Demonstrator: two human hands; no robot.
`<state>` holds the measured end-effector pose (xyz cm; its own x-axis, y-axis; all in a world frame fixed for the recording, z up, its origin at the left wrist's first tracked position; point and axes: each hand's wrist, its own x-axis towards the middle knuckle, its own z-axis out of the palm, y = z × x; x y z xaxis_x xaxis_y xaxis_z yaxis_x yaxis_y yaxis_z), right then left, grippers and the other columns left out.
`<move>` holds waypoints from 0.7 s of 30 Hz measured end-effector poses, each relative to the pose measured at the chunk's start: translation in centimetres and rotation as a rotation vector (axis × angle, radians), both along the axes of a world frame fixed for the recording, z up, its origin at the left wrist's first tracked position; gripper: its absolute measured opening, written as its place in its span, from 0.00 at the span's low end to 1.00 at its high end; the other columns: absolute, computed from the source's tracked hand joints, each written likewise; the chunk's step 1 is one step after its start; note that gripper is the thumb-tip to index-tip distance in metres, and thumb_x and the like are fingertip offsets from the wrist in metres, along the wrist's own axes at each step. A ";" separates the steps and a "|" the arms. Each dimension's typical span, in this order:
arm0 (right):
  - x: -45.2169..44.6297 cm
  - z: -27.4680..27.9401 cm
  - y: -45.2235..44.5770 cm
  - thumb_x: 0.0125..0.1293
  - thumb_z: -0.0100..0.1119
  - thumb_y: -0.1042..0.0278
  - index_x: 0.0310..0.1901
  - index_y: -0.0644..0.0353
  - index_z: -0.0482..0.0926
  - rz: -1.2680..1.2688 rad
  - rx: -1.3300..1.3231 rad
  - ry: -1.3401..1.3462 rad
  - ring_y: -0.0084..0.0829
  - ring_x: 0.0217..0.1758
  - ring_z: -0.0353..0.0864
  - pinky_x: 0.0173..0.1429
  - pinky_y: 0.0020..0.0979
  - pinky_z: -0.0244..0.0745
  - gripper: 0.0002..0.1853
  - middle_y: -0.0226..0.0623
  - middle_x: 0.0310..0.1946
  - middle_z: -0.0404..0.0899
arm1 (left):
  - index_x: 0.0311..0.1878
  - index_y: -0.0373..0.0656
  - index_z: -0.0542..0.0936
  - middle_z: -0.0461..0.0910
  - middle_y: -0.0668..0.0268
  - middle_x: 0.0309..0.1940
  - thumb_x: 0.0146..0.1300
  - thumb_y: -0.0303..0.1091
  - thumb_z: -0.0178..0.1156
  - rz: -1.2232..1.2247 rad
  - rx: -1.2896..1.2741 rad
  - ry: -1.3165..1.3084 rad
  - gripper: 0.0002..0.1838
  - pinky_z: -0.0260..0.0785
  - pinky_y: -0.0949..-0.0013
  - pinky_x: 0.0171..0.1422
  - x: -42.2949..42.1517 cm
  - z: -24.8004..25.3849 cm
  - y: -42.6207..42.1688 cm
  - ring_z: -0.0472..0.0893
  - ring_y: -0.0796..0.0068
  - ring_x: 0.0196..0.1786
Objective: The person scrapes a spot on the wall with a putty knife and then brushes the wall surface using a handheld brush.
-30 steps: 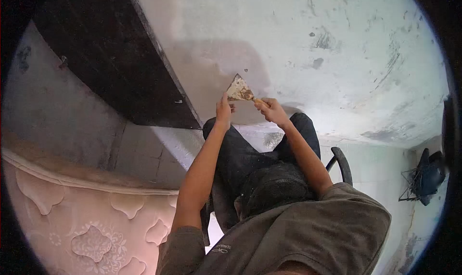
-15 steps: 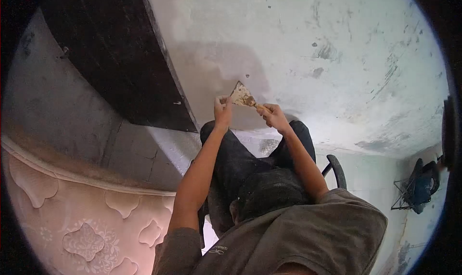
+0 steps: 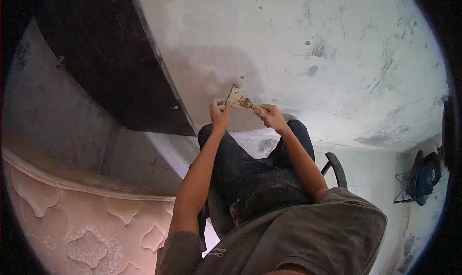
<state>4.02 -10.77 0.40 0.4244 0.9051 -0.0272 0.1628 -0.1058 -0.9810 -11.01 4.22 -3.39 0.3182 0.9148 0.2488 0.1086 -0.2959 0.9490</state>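
The scraper (image 3: 239, 100) is positioned between the two hands, in front of the wall (image 3: 288, 29) and above the knees. The right hand (image 3: 271, 117) is closed around the handle; the blade projects from this grip toward the left hand (image 3: 220, 116). The left hand is located at the blade's wide edge, fingers partly bent, thumb side facing the blade. It cannot be determined whether these fingertips press on the edge or sit just beside it.

The right hand covers most of the handle; only a short section near the blade is exposed. The far face of the blade is not visible. A dark item (image 3: 422, 179) with a thin frame, at the right margin, is too indistinct to identify. The round lens border cuts off the dark panel (image 3: 106, 58) and the mattress (image 3: 86, 217).

The blade is a flat, flared triangle, coated with pale and brown residue; the handle is yellowish. The wall is pale, with dark scuffs and small pits. The panel is dark brown and flat, with a straight, worn edge. The mattress is pink and quilted in curved, raised shapes. A black, curved armrest (image 3: 337, 170) stands beside the dark trousers (image 3: 240, 162).
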 end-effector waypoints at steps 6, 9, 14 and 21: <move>0.0 -0.3 0.0 0.60 0.60 0.60 0.34 0.63 0.79 -0.010 -0.063 0.028 0.14 0.14 0.57 0.17 0.21 0.52 0.12 0.20 0.16 0.63 | 0.41 0.41 0.75 0.71 0.57 0.40 0.57 0.41 0.64 0.011 0.024 -0.007 0.16 0.67 0.65 0.47 -0.3 0.5 -0.3 0.70 0.63 0.44; 0.3 -0.4 0.1 0.60 0.60 0.60 0.31 0.61 0.77 0.003 -0.022 0.076 0.13 0.14 0.57 0.17 0.20 0.51 0.12 0.20 0.16 0.63 | 0.40 0.41 0.75 0.70 0.57 0.40 0.57 0.40 0.63 0.016 0.145 0.052 0.14 0.64 0.62 0.51 -0.4 0.4 -0.2 0.68 0.61 0.47; 0.4 -0.7 0.1 0.61 0.60 0.59 0.30 0.60 0.76 0.010 -0.031 0.056 0.13 0.14 0.56 0.16 0.20 0.50 0.12 0.19 0.16 0.62 | 0.39 0.42 0.76 0.69 0.54 0.39 0.55 0.40 0.64 0.014 0.035 0.053 0.14 0.62 0.60 0.53 0.0 0.2 0.0 0.66 0.58 0.48; 0.3 -0.2 0.3 0.62 0.60 0.57 0.28 0.59 0.74 0.037 -0.044 0.151 0.13 0.14 0.56 0.16 0.20 0.50 0.14 0.19 0.15 0.61 | 0.39 0.44 0.75 0.68 0.51 0.41 0.53 0.43 0.65 0.089 0.013 0.131 0.16 0.62 0.58 0.54 0.7 -1.1 0.5 0.65 0.55 0.50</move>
